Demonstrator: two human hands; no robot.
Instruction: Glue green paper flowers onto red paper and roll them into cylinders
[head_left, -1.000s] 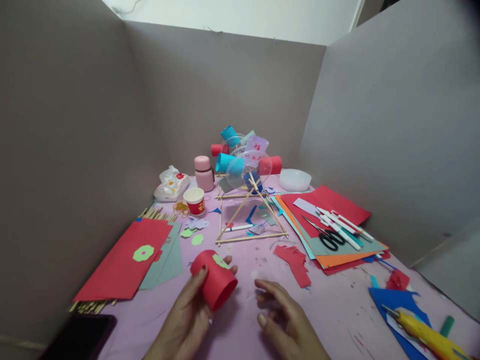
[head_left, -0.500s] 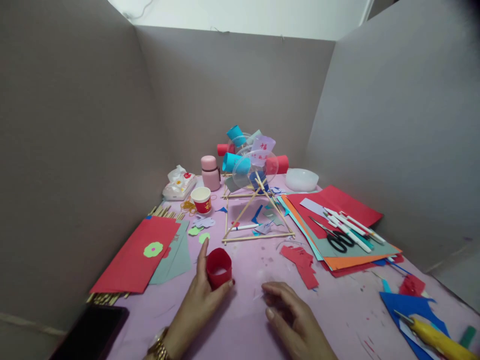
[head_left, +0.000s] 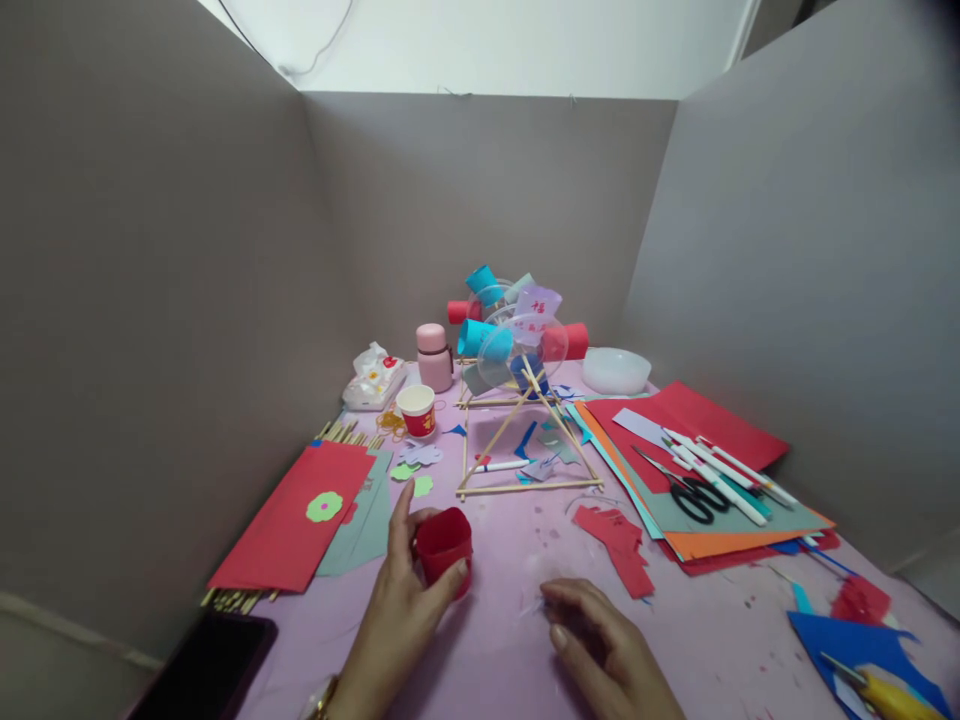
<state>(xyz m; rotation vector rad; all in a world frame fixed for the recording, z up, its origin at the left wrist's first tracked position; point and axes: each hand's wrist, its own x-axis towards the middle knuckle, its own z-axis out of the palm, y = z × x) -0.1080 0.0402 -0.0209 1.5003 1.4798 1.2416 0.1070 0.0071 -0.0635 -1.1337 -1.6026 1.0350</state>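
My left hand (head_left: pixel 409 590) is wrapped round a short red paper tube (head_left: pixel 444 545), thumb on its near side and index finger pointing up beside it. The tube stands with its open top facing up and slightly toward me. To the right, my right hand (head_left: pixel 600 645) rests low over the table with half-curled fingers and the thumb apart from them. A small clear strip, perhaps tape, shows faintly by its fingertips; whether it is stuck to them I cannot tell. Beyond the hands stands a wooden-stick frame (head_left: pixel 529 488) bearing clear discs with blue and red paper tubes (head_left: pixel 484 340).
On the right, paper sheets (head_left: pixel 720 545) carry scissors (head_left: pixel 697 498) and several markers (head_left: pixel 720 480). Red scraps (head_left: pixel 619 545) and a yellow-handled tool (head_left: pixel 885 695) lie nearer. At left are red paper (head_left: pixel 292 520), a phone (head_left: pixel 206 665), a paper cup (head_left: pixel 417 410) and a pink flask (head_left: pixel 434 358).
The view has shifted, so most things sit slightly lower and further right. In my left hand the red tube has tilted a little. My right hand keeps its half-curled shape.
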